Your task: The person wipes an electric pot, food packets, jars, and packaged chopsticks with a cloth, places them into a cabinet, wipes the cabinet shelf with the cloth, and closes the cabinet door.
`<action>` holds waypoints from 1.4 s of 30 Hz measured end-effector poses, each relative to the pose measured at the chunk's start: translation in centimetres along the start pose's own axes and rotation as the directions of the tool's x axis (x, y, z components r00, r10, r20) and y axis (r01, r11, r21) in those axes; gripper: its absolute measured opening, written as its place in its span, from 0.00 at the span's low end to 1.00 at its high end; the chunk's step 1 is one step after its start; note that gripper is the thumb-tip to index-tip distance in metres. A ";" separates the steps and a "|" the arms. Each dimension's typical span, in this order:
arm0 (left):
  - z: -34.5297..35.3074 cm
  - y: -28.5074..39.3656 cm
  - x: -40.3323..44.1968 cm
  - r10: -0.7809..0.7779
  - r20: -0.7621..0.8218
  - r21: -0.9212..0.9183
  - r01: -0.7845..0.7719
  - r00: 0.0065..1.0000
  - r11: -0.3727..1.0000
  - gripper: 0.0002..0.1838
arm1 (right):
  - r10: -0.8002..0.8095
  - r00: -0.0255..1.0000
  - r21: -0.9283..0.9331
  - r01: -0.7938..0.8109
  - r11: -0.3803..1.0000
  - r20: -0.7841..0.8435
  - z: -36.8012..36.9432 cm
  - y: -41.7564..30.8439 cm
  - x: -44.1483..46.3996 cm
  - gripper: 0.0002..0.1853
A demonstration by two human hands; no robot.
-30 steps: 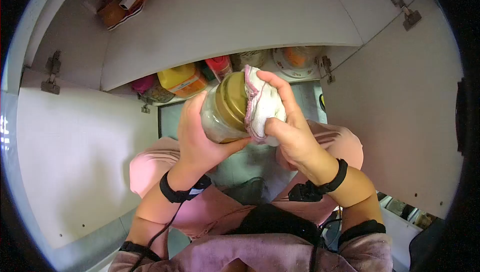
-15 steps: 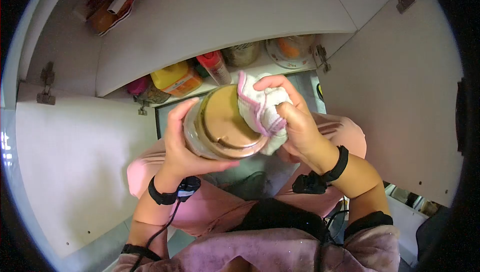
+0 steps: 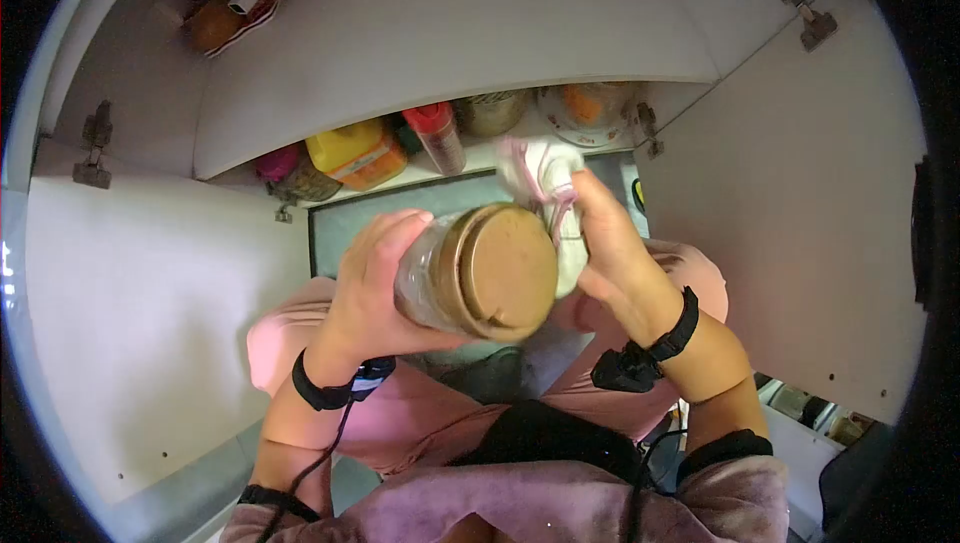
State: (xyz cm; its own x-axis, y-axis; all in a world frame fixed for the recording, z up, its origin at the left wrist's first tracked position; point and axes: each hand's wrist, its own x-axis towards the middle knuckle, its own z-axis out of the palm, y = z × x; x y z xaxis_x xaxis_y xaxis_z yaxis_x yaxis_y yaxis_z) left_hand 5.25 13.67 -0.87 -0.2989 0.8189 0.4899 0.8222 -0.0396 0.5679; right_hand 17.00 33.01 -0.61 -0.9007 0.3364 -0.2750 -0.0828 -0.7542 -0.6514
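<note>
At the centre of the frame, the left hand (image 3: 372,288) grasps the clear jar (image 3: 418,278) round its side, tilted, seemingly leaving its gold lid (image 3: 512,268) open to the cloth (image 3: 569,243). Just to the right, the right hand (image 3: 622,248) clenches that cloth, bunched probably for a thicker pad. Beyond, upper middle, the shelf (image 3: 482,156) keeps a yellow container (image 3: 340,146) and red-capped bottle (image 3: 440,138) low, within reach.

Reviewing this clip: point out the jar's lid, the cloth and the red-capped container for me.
Lid (image 3: 512,271): head view, middle of its flat top.
Cloth (image 3: 569,233): head view, its lower folds.
Red-capped container (image 3: 444,150): head view, body below the cap.
</note>
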 end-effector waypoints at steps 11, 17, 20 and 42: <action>0.2 0.1 -0.1 -0.047 0.051 0.318 0.028 0.998 0.948 0.52 | -0.217 0.800 -0.778 0.597 0.197 0.559 0.0 -0.8 -1.0 0.30; 2.4 0.3 -0.8 -0.041 0.094 0.399 0.000 0.995 0.917 0.53 | -0.228 0.860 -0.780 0.510 0.364 0.456 -1.2 2.3 -0.9 0.32; 2.4 0.5 -0.3 -0.012 0.079 0.386 -0.020 0.997 0.922 0.50 | -0.167 0.882 -0.798 0.471 0.377 0.441 -0.9 1.4 -1.6 0.32; -0.3 0.4 -1.8 0.105 0.256 0.362 -0.196 0.961 0.911 0.43 | 0.135 0.964 -0.571 0.020 0.820 0.228 -2.3 2.9 0.1 0.16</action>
State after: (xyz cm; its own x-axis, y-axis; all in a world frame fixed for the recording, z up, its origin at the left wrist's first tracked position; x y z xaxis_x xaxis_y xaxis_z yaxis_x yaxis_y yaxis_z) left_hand 5.97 12.03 -1.36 -0.0766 0.9295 0.3608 0.9833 0.0105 0.1819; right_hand 17.63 32.10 -4.13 -0.9769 0.0936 -0.1921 0.1579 -0.2899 -0.9440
